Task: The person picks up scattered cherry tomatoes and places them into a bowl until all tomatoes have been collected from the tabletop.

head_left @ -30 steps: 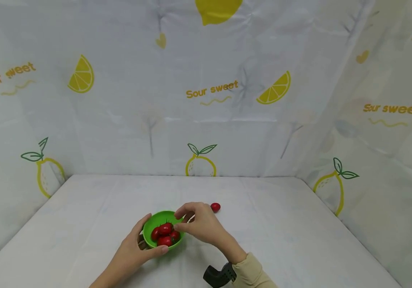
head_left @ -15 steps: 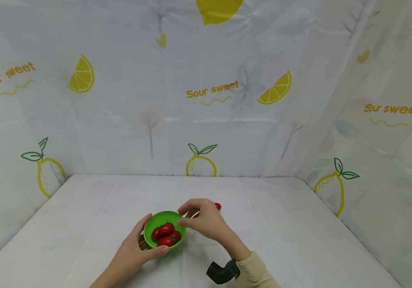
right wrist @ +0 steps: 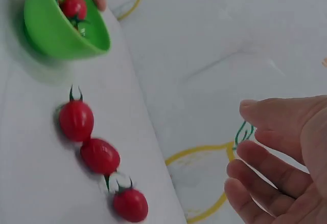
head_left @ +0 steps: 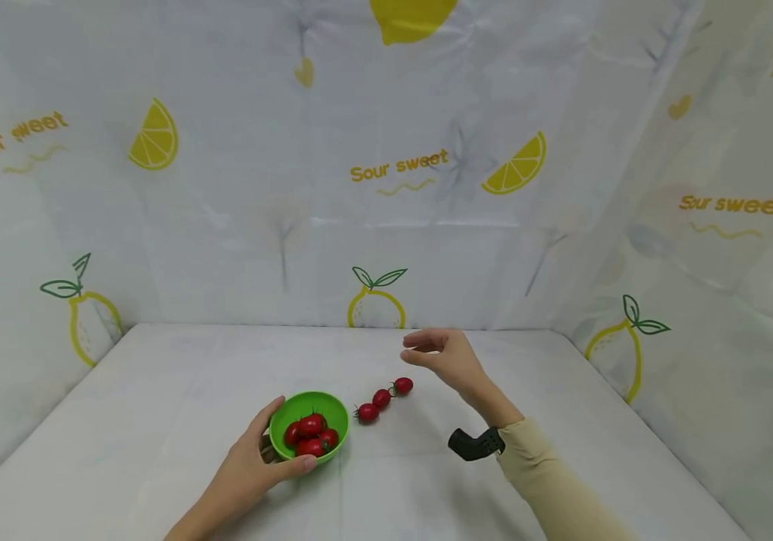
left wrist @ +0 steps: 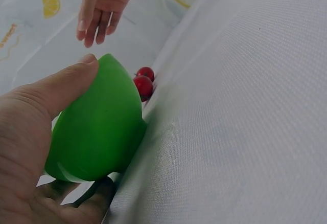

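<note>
A green bowl [head_left: 332, 402] sits on the white table with several red cherry tomatoes [head_left: 312, 426] inside. My left hand [head_left: 244, 466] grips the bowl from its left side, thumb along the near rim and fingers round the far side. To the right of the bowl, 3 loose cherry tomatoes [head_left: 381, 399] lie in a slanting row on the table, green stems showing in the right wrist view. My right hand [head_left: 450, 361] hovers above and right of this row, fingers loosely bent and nothing between them. In the left wrist view, the bowl's wall [left wrist: 97, 127] hides what it holds.
A white cloth covers the table [head_left: 190, 391]. Lemon-printed white sheets [head_left: 237, 150] stand behind it and along its sides. A black curved device [head_left: 474, 445] is worn at my right wrist, by a beige sleeve [head_left: 535, 458].
My right hand has left the bowl's right rim and moved up and to the right. The row of loose tomatoes is now uncovered. My left hand keeps its grip on the bowl.
</note>
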Available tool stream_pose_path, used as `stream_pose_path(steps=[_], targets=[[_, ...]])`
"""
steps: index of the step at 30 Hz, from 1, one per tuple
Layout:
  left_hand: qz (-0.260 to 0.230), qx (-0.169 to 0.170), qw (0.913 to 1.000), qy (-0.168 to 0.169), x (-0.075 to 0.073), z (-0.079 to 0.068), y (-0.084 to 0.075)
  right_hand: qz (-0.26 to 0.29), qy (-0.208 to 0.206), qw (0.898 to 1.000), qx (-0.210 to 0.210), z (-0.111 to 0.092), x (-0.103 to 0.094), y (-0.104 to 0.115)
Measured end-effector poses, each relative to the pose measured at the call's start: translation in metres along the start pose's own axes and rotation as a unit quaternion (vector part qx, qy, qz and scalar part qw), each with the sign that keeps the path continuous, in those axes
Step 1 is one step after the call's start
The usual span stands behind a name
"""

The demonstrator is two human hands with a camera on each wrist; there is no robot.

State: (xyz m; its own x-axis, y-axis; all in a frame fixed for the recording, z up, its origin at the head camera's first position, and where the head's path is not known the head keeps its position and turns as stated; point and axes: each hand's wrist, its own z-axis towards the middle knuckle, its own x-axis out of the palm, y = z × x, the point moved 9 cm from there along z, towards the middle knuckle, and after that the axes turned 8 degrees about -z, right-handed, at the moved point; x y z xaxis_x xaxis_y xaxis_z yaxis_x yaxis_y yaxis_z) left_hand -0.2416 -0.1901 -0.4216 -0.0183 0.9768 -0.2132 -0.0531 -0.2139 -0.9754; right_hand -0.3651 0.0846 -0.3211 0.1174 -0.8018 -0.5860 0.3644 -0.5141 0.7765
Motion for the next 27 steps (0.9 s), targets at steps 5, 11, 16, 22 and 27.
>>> stream_pose_path(steps=[5, 11, 16, 22, 27], targets=[[-0.007, 0.002, 1.0, 0.0, 0.001, 0.001, 0.001, -0.032, 0.027, 0.999, 0.019, 0.009, -0.011, -0.029], [0.0, 0.001, 1.0, -0.003, 0.0, 0.0, 0.001, -0.049, 0.077, 0.996, -0.005, 0.013, -0.002, -0.041], [0.003, 0.002, 1.0, -0.004, 0.0, -0.001, 0.0, -0.066, 0.102, 0.992, -0.018, 0.019, 0.013, -0.045], [-0.001, -0.003, 1.0, -0.003, 0.0, -0.001, 0.001, -0.084, 0.113, 0.99, 0.0, 0.022, 0.027, -0.056], [-0.004, -0.001, 1.0, -0.003, 0.0, 0.0, 0.0, -0.085, 0.119, 0.989, 0.005, 0.025, 0.033, -0.06]])
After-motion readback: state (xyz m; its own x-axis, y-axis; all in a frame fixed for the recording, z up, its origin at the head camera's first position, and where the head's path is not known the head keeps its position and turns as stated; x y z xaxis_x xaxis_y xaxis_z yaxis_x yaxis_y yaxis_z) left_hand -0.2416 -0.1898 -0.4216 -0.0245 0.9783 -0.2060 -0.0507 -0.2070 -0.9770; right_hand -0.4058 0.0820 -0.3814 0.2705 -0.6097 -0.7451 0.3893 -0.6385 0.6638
